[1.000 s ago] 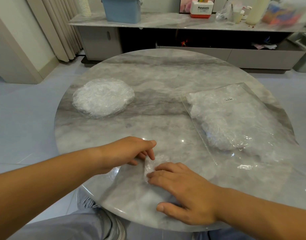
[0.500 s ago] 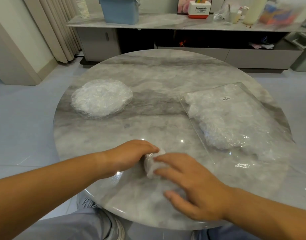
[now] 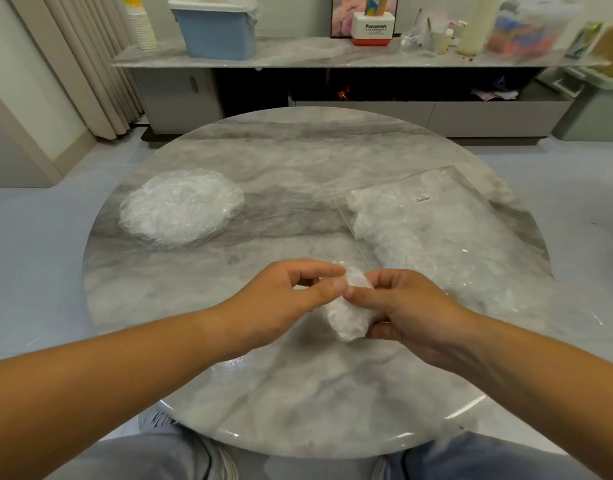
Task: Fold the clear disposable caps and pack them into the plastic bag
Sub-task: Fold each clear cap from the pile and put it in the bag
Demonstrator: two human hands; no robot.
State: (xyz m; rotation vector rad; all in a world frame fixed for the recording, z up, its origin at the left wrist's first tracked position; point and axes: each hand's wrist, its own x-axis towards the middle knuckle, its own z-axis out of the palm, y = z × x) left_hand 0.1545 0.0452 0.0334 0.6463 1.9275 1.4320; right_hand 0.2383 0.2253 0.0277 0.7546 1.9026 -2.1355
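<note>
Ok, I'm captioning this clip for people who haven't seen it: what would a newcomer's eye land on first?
The left hand and right hand at the near middle of the marble table, both holding a small folded cap between them. Then the round stack of caps lying at the far left, and the plastic bag at the right, with crumpled caps inside.

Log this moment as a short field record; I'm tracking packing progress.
left hand: pinches the folded cap's upper end
right hand: grips the folded cap's lower part
folded cap: held between both hands, near the table's front
stack of caps: unfolded, on the table's left
plastic bag: lying flat on the right, caps already inside
table: round, marble top
</note>
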